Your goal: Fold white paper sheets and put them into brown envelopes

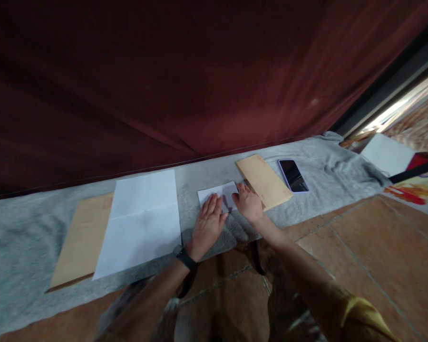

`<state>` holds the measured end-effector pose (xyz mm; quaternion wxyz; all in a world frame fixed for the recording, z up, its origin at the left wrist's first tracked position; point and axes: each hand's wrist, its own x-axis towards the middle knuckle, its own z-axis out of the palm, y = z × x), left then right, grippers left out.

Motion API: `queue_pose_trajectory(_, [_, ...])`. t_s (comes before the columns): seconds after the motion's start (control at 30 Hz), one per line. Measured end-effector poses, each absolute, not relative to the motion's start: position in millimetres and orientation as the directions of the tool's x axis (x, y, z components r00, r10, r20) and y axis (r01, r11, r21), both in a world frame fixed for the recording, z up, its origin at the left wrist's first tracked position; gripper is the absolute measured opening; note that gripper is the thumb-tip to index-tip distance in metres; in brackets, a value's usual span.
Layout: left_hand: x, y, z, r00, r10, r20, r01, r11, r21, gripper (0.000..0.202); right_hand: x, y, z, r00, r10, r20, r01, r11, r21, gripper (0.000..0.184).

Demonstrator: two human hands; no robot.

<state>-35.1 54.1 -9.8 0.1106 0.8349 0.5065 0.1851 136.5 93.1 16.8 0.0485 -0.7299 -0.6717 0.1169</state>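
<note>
The left hand [209,217] is lying open on folded white paper [227,191] atop grey cloth [190,183]; the right hand [248,203] is touching its edge (pinching, I cannot tell); the paper is probably handling light, creasable, best held by edges

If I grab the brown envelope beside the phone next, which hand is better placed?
Probably your right hand: it's close beside that brown envelope, overlapping its edge in this view. Your left hand rests farther away, on the left part of the folded white paper.
</note>
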Motion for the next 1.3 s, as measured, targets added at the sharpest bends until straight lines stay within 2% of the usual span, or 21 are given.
queue_pose_trajectory(0.17, [-28.0, 32.9, -16.6, 0.483, 0.857, 0.18, 0.818, -0.514, 0.256, 0.067, 135.2, 91.6, 17.5, 0.065, 0.996, -0.054, 0.976, -0.075, -0.205, 0.031])
queue_pose_trajectory(0.23, [-27.5, 31.3, -17.8, 0.485, 0.857, 0.175, 0.823, -0.515, 0.239, 0.071, 134.0, 90.8, 17.8, 0.033, 0.999, -0.006, 0.97, -0.034, -0.242, 0.032])
queue_pose_trajectory(0.3, [-27.2, 31.2, -19.0, 0.486, 0.856, 0.176, 0.825, -0.516, 0.232, 0.073, 131.1, 89.5, 15.4, -0.061, 0.997, 0.047, 0.934, 0.073, -0.349, 0.034])
queue_pose_trajectory(0.4, [-27.4, 31.0, -21.6, 0.487, 0.853, 0.191, 0.821, -0.521, 0.235, 0.073, 123.3, 85.5, 4.2, -0.231, 0.964, 0.131, 0.785, 0.264, -0.561, 0.037])
queue_pose_trajectory(0.5, [-29.4, 29.7, -23.7, 0.502, 0.848, 0.171, 0.814, -0.53, 0.236, 0.07, 114.8, 78.4, -12.2, -0.327, 0.931, 0.165, 0.677, 0.352, -0.646, 0.042])
queue_pose_trajectory(0.63, [-35.4, 29.3, -23.7, 0.512, 0.849, 0.126, 0.817, -0.527, 0.233, 0.066, 110.5, 68.8, -26.7, -0.426, 0.881, 0.205, 0.673, 0.46, -0.579, 0.045])
queue_pose_trajectory(0.73, [-41.5, 30.9, -23.6, 0.505, 0.852, 0.138, 0.821, -0.524, 0.227, 0.065, 112.5, 65.6, -28.5, -0.434, 0.877, 0.207, 0.711, 0.475, -0.518, 0.047])
queue_pose_trajectory(1.0, [-59.0, 39.4, -29.3, 0.403, 0.902, 0.156, 0.892, -0.426, 0.155, 0.065, 120.6, 65.2, -29.4, -0.317, 0.928, 0.196, 0.819, 0.373, -0.436, 0.047])
queue_pose_trajectory(1.3, [-63.5, 48.1, -30.3, 0.323, 0.918, 0.228, 0.914, -0.366, 0.178, 0.061, 120.7, 63.8, -31.9, -0.23, 0.951, 0.205, 0.851, 0.299, -0.432, 0.047])
